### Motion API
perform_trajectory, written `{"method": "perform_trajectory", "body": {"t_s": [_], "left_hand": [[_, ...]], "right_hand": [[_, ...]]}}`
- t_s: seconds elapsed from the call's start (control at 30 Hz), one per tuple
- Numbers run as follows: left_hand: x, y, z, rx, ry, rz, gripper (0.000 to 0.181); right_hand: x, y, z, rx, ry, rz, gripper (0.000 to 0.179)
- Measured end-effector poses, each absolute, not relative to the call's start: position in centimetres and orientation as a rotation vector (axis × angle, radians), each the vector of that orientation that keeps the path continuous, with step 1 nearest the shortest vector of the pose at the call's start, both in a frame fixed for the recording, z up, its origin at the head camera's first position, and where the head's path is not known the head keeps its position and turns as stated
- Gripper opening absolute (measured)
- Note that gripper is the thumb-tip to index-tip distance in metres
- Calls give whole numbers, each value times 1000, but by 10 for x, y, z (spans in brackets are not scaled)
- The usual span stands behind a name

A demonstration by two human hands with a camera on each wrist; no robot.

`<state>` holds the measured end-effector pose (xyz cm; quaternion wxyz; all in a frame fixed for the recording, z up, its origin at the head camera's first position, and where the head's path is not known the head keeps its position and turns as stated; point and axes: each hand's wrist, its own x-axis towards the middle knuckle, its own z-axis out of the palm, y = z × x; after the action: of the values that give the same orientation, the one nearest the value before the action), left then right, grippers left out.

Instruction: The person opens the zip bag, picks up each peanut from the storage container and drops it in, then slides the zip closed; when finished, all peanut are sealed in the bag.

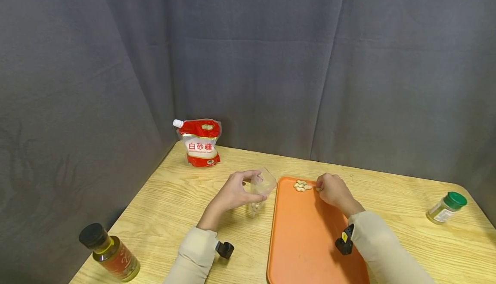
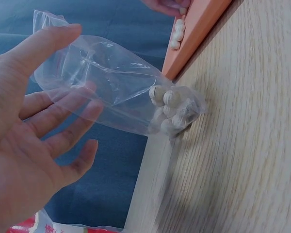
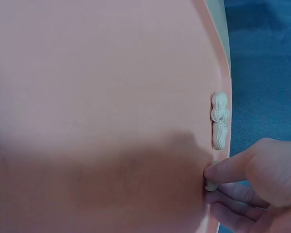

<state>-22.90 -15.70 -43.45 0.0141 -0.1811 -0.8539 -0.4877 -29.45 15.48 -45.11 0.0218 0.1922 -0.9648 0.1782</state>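
In the head view my left hand (image 1: pixel 234 192) holds the upper part of a clear plastic bag (image 1: pixel 265 182) left of an orange tray (image 1: pixel 306 232). The left wrist view shows thumb and fingers on opposite sides of that bag, its mouth spread. Several unshelled peanuts (image 2: pixel 171 108) fill the bag's bottom, which touches the table. At the tray's far edge, my right hand (image 1: pixel 335 191) pinches a peanut (image 3: pixel 212 180) between thumb and fingers, low against the tray. Beside it lie more peanuts (image 1: pixel 301 185) in a small cluster along that edge.
A red and white sugar pouch (image 1: pixel 199 144) stands at the back left of the wooden table (image 1: pixel 170 189). A dark-capped bottle (image 1: pixel 118 258) is at the front left. On the right sits a green-lidded seasoning jar (image 1: pixel 445 208). Grey curtains (image 1: pixel 252 60) hang behind.
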Motion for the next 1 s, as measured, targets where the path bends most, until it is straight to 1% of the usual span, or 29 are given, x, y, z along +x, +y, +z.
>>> {"method": "perform_trajectory", "body": {"t_s": [0.13, 0.2, 0.3, 0.43, 0.7, 1.0], "left_hand": [[-229, -157, -435, -570, -2652, -1516, 75], [-229, -158, -436, -571, -2652, -1508, 75], [-229, -158, -436, -574, -2650, -1501, 75], [-229, -157, -435, -580, -2654, -1497, 74], [-229, -156, -435, -575, -2651, -1502, 74], [-230, -155, -434, -594, -2656, -1487, 73]], "right_hand": [[-294, 155, -445, 619, -2988, 556, 8], [-294, 155, -438, 639, -2973, 559, 11], [-294, 153, -424, 686, -2926, 574, 15], [-292, 144, -402, 776, -2822, 594, 14], [-276, 104, -367, 900, -2700, 700, 11], [-256, 61, -349, 1090, -2586, 740, 12]]}}
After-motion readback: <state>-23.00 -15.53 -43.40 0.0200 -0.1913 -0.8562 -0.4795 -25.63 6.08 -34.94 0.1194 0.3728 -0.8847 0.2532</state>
